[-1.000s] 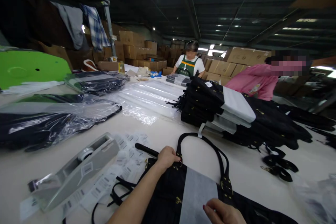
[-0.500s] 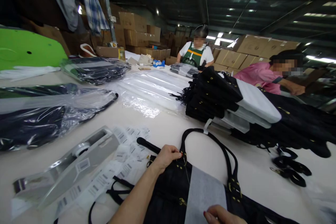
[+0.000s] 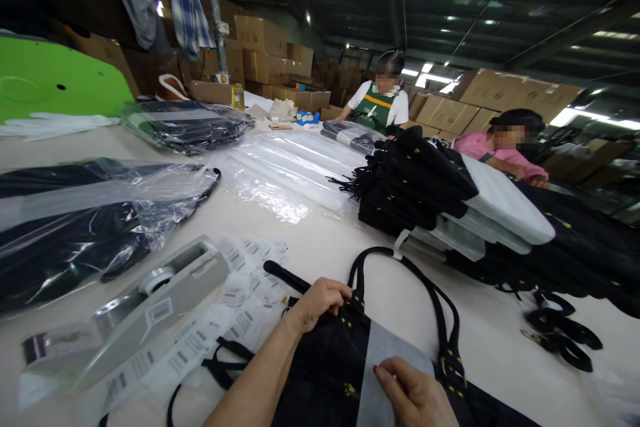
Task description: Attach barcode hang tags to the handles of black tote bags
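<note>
A black handbag [image 3: 325,373] with brass-coloured fittings lies in front of me, its looped handle [image 3: 443,310] pointing away. A pale paper strip [image 3: 375,347] wraps across the bag's middle. My left hand [image 3: 323,300] is closed at the base of the near handle end, fingertips pinching the bag there. Above the paper strip is my right hand [image 3: 413,390], thumb and forefinger pinched together; whatever they hold is too thin to make out. A white ribbed band [image 3: 400,243] sits round the top of the handle.
Stacked black bags [image 3: 425,187] rise at the right, beside loose black straps [image 3: 563,330]. To the left are a grey tape dispenser [image 3: 187,287], barcode labels [image 3: 245,280] and plastic-wrapped bags [image 3: 95,213]. Clear plastic sleeves [image 3: 295,167] lie beyond. Two co-workers [image 3: 377,107] are across the table.
My right hand has come up from the bottom edge over the paper strip, its fingers now pinched. My left hand stays at the handle base. The co-worker in pink has shifted left.
</note>
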`<state>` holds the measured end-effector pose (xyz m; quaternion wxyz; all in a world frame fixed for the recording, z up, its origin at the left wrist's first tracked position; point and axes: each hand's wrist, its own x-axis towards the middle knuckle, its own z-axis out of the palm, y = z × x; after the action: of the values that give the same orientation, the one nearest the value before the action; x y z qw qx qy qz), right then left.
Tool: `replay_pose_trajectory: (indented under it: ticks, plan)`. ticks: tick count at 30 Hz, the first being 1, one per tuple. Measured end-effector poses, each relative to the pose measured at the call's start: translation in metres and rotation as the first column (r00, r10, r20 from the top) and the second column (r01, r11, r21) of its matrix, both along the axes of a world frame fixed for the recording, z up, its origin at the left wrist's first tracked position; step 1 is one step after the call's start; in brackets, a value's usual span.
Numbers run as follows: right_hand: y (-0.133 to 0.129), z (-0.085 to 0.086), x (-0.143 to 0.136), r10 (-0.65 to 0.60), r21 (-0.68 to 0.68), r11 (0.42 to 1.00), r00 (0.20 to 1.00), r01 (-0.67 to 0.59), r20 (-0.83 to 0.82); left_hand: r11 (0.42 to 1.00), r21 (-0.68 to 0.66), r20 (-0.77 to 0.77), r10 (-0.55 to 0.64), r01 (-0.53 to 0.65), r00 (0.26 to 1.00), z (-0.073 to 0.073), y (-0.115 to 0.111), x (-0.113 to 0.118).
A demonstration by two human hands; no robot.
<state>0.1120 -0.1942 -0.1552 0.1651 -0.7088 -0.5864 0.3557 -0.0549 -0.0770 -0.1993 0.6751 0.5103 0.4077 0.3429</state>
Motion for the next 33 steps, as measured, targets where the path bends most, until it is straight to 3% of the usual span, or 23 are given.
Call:
replay_pose_trajectory:
  ticks: [4, 9, 17, 20, 24, 30, 33]
  plan:
    - [0.020, 0.002, -0.009, -0.001, 0.013, 1.000, 0.999, 0.001, 0.032, 0.995, 0.067, -0.041, -0.072, 0.074, 0.997, -0.004, 0.000, -0.001]
    - [0.025, -0.002, -0.005, -0.050, 0.064, 0.997, 0.998, 0.047, 0.034, 0.980, 0.183, -0.152, -0.047, 0.075, 0.987, -0.002, 0.003, -0.005]
    - [0.018, -0.009, -0.011, -0.181, 0.094, 0.974, 0.961, 0.204, -0.208, 0.990, 0.137, -0.320, 0.009, 0.037, 0.947, 0.011, 0.011, -0.016]
    - [0.018, -0.009, -0.015, -0.244, 0.032, 0.961, 0.896, 0.275, -0.372, 0.992, 0.123, -0.348, 0.056, -0.013, 0.936, 0.015, 0.012, -0.021]
    - [0.015, -0.005, -0.018, -0.343, -0.039, 0.918, 0.740, 0.395, -0.578, 0.988, 0.128, -0.309, 0.123, -0.087, 0.943, 0.020, 0.014, -0.025]
    - [0.008, 0.002, -0.017, -0.348, -0.139, 0.897, 0.476, 0.419, -0.808, 0.989, 0.077, -0.081, 0.132, -0.126, 0.988, 0.033, 0.010, -0.021]
    - [0.007, -0.003, -0.016, -0.300, -0.099, 0.914, 0.490, 0.393, -0.818, 0.995, 0.052, 0.045, 0.081, -0.083, 0.996, 0.037, 0.006, -0.017]
